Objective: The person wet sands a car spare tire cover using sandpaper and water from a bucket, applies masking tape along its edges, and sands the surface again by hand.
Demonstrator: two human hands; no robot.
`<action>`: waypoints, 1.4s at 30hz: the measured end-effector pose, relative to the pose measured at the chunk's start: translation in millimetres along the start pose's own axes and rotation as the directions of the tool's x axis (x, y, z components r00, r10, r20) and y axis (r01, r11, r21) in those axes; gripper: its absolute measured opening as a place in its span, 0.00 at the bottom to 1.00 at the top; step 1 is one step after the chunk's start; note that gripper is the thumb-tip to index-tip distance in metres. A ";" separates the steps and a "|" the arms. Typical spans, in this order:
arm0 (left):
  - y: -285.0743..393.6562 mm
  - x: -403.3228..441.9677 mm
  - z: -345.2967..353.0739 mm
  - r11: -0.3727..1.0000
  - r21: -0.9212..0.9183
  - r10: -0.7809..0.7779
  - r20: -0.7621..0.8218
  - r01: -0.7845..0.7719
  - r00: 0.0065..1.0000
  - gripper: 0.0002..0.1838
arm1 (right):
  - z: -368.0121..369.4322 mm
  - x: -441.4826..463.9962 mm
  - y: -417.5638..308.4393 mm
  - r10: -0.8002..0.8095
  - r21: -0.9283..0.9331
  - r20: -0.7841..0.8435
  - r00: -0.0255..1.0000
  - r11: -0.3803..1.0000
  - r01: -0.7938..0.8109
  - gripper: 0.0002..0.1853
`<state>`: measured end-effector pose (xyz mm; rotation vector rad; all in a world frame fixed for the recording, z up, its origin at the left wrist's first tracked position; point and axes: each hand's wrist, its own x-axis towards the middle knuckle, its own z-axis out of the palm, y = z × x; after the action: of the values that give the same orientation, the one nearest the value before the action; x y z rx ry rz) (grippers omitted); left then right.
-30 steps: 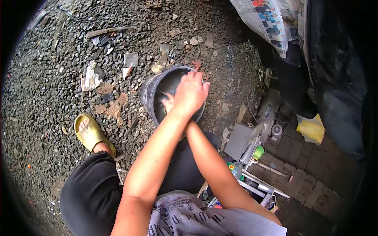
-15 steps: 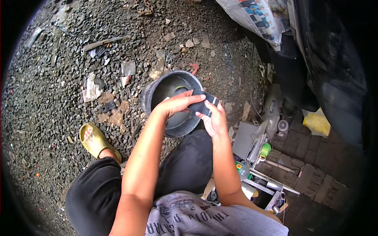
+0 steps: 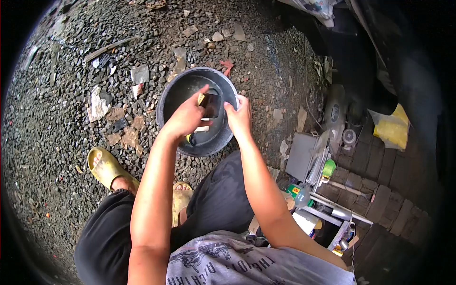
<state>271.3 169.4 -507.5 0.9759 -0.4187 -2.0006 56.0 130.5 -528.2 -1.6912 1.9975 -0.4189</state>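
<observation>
Inside the round dark bucket, my left hand is partly closed at the left edge of a dark, flat rectangular sheet. Its fingertips are partly hidden, but the sheet appears to be held between them. My right hand grips the bucket's right rim, thumb inside and fingers outside. Close to my left fingers are a small yellow piece and a whitish block. Lower in the bucket lies a yellow-and-black item, partly covered by my hand.
Gravel with scraps surrounds the bucket. A yellow slipper is on my foot at left. On the right are a plastic bottle, a grey flat panel, a crate-like frame and a yellow packet.
Both hands held the dark sheet above the bucket. Now the right hand has let go and grips the rim, while the left has lowered into the bucket with the sheet. The view has shifted slightly.
</observation>
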 end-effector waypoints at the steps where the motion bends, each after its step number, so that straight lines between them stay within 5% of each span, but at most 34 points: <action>1: -4.6 0.2 -2.3 1.000 0.003 0.015 0.019 -0.016 1.000 0.38 | 0.2 -1.8 -4.1 0.014 -0.020 -0.030 0.999 1.000 -0.015 0.35; 4: 3.7 -7.9 7.8 1.000 0.024 0.004 0.052 -0.005 0.999 0.40 | -0.8 2.7 -3.2 -0.008 -0.215 -0.051 0.999 0.977 -0.003 0.41; 7: -3.1 -3.5 9.8 0.978 0.209 -0.034 0.087 0.015 0.996 0.32 | 3.1 -4.7 1.9 0.161 -0.236 0.055 0.985 0.961 -0.144 0.36; 11: -10.1 -0.4 23.8 0.943 0.314 -0.120 0.017 0.108 0.993 0.21 | 11.9 -8.6 10.0 0.051 -0.201 -0.033 0.998 0.978 -0.056 0.28; 14: -6.0 -1.0 36.6 0.920 0.360 -0.156 -0.021 0.153 0.987 0.23 | 17.4 -4.2 23.9 -0.021 -0.210 -0.072 0.997 0.978 0.005 0.25; 23: -21.8 8.4 33.5 0.826 0.562 0.117 -0.077 -0.054 0.990 0.32 | 17.7 -1.8 19.4 0.002 -0.238 -0.055 0.998 0.971 -0.015 0.21; 29: -27.1 10.7 22.2 0.784 0.619 0.093 -0.183 0.041 0.979 0.35 | 19.8 -2.9 18.5 -0.012 -0.277 -0.080 0.997 0.961 -0.010 0.22; 33: -36.3 8.0 13.4 0.556 0.830 0.286 -0.133 -0.051 0.949 0.32 | 18.8 -3.1 18.7 -0.029 -0.284 -0.082 0.996 0.959 0.005 0.24; 36: -39.9 -4.1 21.7 0.410 0.907 0.271 -0.217 0.092 0.938 0.30 | 14.4 -0.7 14.5 0.008 -0.270 -0.031 0.999 0.963 -0.016 0.26; 38: -53.5 -10.0 23.6 0.103 0.977 0.345 -0.209 0.185 0.915 0.29 | 10.6 -0.9 9.4 0.033 -0.217 -0.005 0.999 0.976 -0.034 0.27; 42: -69.2 -16.0 13.2 -0.239 0.949 0.356 -0.113 0.207 0.928 0.34 | 2.3 -1.0 1.5 0.141 -0.109 0.060 0.988 0.985 -0.134 0.34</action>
<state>228.5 221.9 -532.8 2.1528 -2.0868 -0.7545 56.1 131.9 -530.7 -1.5938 2.1036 -0.2092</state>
